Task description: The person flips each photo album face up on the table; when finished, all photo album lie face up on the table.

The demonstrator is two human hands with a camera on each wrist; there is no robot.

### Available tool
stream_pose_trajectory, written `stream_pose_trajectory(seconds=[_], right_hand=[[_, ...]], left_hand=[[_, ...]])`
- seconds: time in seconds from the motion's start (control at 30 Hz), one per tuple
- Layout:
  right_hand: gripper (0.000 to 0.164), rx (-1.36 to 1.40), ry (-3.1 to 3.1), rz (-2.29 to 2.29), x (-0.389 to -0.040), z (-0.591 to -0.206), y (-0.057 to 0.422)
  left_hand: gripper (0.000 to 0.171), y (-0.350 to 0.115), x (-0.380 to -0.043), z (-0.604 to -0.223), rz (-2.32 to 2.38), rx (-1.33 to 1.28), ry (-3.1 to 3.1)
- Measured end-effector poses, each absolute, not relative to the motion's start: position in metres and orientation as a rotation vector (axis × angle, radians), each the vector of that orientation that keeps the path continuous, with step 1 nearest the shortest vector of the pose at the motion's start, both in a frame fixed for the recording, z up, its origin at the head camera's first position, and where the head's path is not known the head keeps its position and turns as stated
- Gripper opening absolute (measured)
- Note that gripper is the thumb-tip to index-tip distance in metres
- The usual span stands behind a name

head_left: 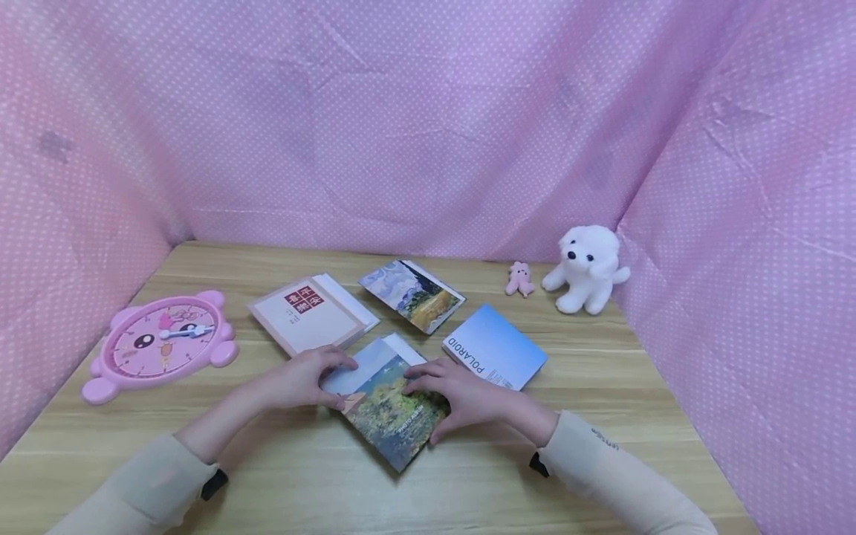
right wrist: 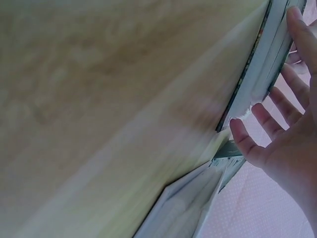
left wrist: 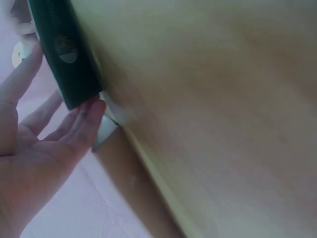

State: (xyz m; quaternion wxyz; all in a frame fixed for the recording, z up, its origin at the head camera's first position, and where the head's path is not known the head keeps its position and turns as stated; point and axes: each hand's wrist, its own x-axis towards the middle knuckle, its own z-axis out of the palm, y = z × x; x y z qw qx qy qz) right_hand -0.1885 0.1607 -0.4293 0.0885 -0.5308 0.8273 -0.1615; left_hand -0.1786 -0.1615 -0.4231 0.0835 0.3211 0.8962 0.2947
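Note:
A photo album [head_left: 391, 420] with a painted landscape cover lies at a slant on the table in the head view. My left hand [head_left: 301, 383] holds its left corner, thumb on the near side and fingers at the far side. Across the cover, my right hand [head_left: 468, 397] grips the right corner, thumb at the edge and fingers over the top. The left wrist view has the album's dark green spine [left wrist: 64, 54] between thumb and fingers. In the right wrist view the pale page edges [right wrist: 265, 59] show beside the fingers.
Behind the album lie a beige book [head_left: 314, 327] with red squares, a painting-covered book [head_left: 414, 293] and a blue POLAROID album [head_left: 498, 345]. A pink toy clock [head_left: 163, 338] is at left. A white plush dog [head_left: 588, 271] and small pink toy [head_left: 519, 279] stand back right; pink curtains [head_left: 401, 134] enclose the table.

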Motion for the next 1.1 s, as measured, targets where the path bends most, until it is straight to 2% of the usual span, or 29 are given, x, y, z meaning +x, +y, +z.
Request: stream_pose_trajectory(seconds=[0.13, 0.37, 0.87, 1.1], right_hand=[[0.08, -1.571, 2.44, -0.475, -0.188, -0.427, 0.163], [0.073, -1.434, 2.44, -0.578, -0.186, -0.411, 0.173], [0.074, -1.405, 2.645, -0.836, -0.2, -0.373, 0.226], [0.079, -1.303, 2.709, -0.893, -0.211, -0.358, 0.252]], left_hand=[[0.057, -0.159, -0.178, -0.417, 0.832, 0.989, 2.696], [0.075, -0.153, -0.179, -0.403, 0.842, 0.863, 2.748], [0.083, -0.119, -0.196, -0.356, 0.9, 0.898, 2.784], [0.088, -0.089, -0.209, -0.343, 0.956, 0.896, 2.781]])
